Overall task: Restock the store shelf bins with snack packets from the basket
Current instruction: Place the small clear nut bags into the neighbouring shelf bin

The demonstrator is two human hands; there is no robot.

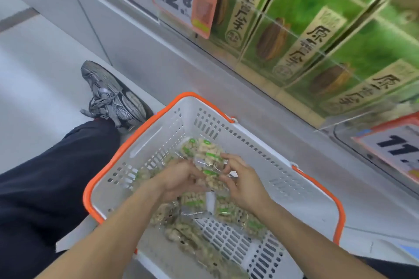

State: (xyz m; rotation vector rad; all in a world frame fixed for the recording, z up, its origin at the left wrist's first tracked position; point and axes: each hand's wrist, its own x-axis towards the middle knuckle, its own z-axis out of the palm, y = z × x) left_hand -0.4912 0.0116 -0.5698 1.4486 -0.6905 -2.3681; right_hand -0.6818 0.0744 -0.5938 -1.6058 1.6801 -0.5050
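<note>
A white plastic basket point(294, 179) with an orange rim sits on the floor in front of me. Several clear snack packets point(192, 233) with green labels lie loose on its bottom. Both hands are inside the basket. My left hand point(181, 180) and my right hand point(243, 182) grip a bunch of the same packets point(207, 155) from either side, held just above the basket floor. The shelf bin point(317, 36) above right has a clear front and holds green snack bags.
Price tags hang on the shelf edge, one reading 12.8 point(181, 0) and another at the far right point(394, 147). My leg in dark trousers and a grey sneaker point(111, 97) stretch out left of the basket. The grey shelf base point(181, 70) runs behind it.
</note>
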